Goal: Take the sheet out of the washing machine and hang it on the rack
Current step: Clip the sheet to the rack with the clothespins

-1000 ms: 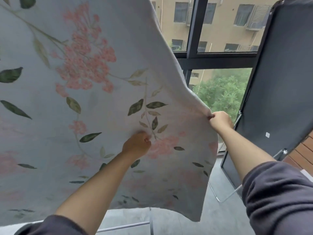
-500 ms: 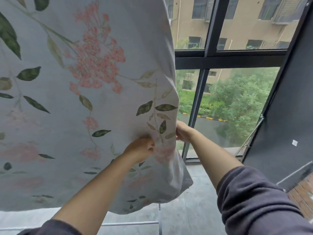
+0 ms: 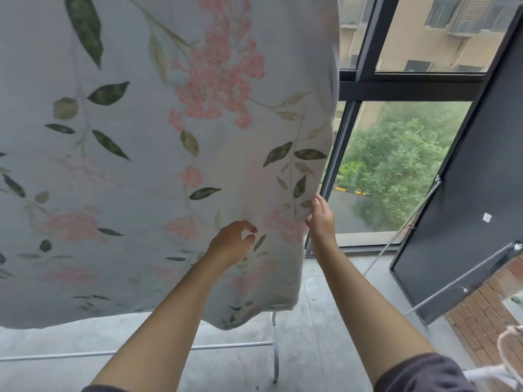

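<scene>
Two bare hands met the lower right corner of a pale floral sheet, which hung from above the top of the view and filled its left and centre. The sheet's bottom hem hung just above a thin metal rail of the rack, whose upright leg stood on the grey concrete floor. The left hand lay against the printed cloth with its fingers loosely curled, thumb and forefinger parted, and no fabric seen between them. The right hand was raised at the sheet's right edge, fingers outstretched and pointing upward, the thumb touching the hem. Both forearms were bare, with a dark sleeve pushed up on the right arm. Beyond the sheet, a black window frame looked out on green trees and a tan building. A dark panel leaned at the right, beside a strip of reddish brick-patterned flooring.
</scene>
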`<action>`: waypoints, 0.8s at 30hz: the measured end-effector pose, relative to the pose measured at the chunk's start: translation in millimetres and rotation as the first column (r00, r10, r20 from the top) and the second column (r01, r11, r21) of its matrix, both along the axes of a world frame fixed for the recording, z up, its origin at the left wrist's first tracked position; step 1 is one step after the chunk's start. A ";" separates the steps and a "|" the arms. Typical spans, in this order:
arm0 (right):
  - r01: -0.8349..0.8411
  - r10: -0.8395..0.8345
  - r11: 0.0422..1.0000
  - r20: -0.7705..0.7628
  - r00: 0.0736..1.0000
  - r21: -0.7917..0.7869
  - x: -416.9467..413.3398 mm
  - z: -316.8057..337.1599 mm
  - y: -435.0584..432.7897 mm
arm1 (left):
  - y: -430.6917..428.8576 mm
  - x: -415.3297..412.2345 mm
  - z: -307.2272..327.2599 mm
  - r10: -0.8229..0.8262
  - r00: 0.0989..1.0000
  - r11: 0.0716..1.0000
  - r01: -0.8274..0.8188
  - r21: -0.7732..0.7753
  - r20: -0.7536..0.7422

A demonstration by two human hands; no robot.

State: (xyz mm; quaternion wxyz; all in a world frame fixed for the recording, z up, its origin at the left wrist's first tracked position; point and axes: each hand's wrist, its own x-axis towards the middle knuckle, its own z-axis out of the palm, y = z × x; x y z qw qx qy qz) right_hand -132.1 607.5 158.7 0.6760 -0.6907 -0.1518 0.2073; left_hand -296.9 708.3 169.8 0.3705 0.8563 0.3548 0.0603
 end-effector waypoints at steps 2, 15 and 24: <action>0.046 -0.047 0.998 0.010 0.999 0.036 -29.1 1.1 -3.2 | -1.6 -18.7 0.6 0.021 0.997 0.999 -0.019 -0.027 0.077; -0.002 0.021 0.992 -0.141 0.990 0.129 -288.0 9.5 41.7 | 37.6 -267.7 -9.1 0.235 0.904 0.970 -0.193 -0.149 0.358; -0.190 0.192 0.981 -0.070 0.979 0.038 -356.8 13.6 123.1 | 100.7 -338.5 -13.9 0.342 0.812 0.940 -0.292 -0.177 0.473</action>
